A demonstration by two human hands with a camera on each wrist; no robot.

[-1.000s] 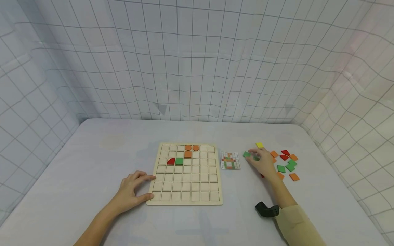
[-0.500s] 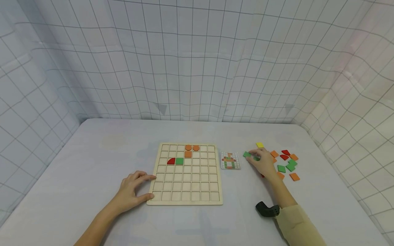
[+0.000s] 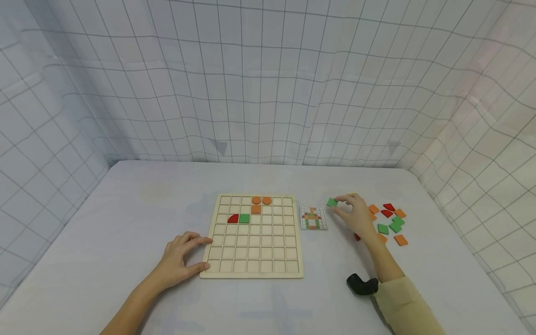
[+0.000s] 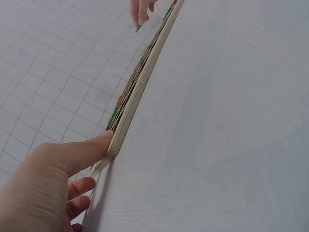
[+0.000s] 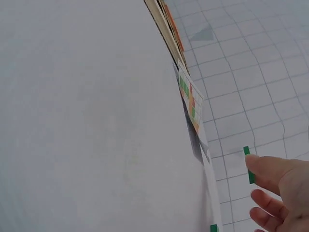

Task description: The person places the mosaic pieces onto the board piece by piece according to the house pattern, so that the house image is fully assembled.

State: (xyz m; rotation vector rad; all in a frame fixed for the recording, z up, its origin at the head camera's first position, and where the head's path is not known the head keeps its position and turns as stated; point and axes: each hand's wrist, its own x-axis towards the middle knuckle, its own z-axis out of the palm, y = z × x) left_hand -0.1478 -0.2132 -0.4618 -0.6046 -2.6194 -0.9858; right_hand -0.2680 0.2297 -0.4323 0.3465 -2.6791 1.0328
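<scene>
My right hand (image 3: 358,216) pinches a square green tile (image 3: 331,202) between thumb and finger, to the right of the pattern card. Seen from the right wrist, that green tile (image 5: 249,165) stands edge-on, raised above the table. My left hand (image 3: 177,260) touches the left edge of the wooden grid board (image 3: 253,241) with its index finger and thumb. From the left wrist, the thumb (image 4: 96,150) lies on the board's edge. In the upper part of the board sit two orange discs (image 3: 256,200), an orange square (image 3: 256,209), a red quarter-circle (image 3: 233,218) and a green square (image 3: 244,218).
A small printed pattern card (image 3: 313,217) lies just right of the board. Several loose tiles in orange, red and green, such as an orange square (image 3: 400,240), are scattered beyond the right hand. A black curved piece (image 3: 362,284) is by the right wrist.
My right hand has lifted the green tile off the table and shifted it slightly left and away from me. The left hand and the board stay in place.
</scene>
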